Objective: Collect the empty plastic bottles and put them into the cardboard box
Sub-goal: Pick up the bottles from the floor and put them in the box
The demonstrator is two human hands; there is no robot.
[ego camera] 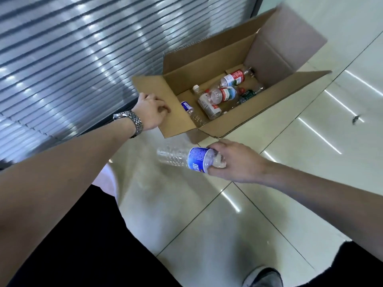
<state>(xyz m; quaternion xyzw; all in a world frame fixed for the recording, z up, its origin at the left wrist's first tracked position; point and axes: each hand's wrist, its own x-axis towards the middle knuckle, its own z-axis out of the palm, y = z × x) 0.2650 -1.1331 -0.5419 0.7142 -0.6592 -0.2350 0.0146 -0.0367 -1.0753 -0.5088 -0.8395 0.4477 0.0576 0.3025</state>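
Cardboard box sits open on the tiled floor in the upper centre of the frame, several empty bottles lying on its bottom. Left hand, steel watch at the wrist, has its grip curled over the box's near-left flap. Right hand, lower centre, has its grip wrapped around the neck end of a clear blue-labelled bottle, held sideways just outside the box.

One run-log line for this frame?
left hand: grip on cardboard box flap | right hand: holds blue-label bottle outside box | several bottles already inside
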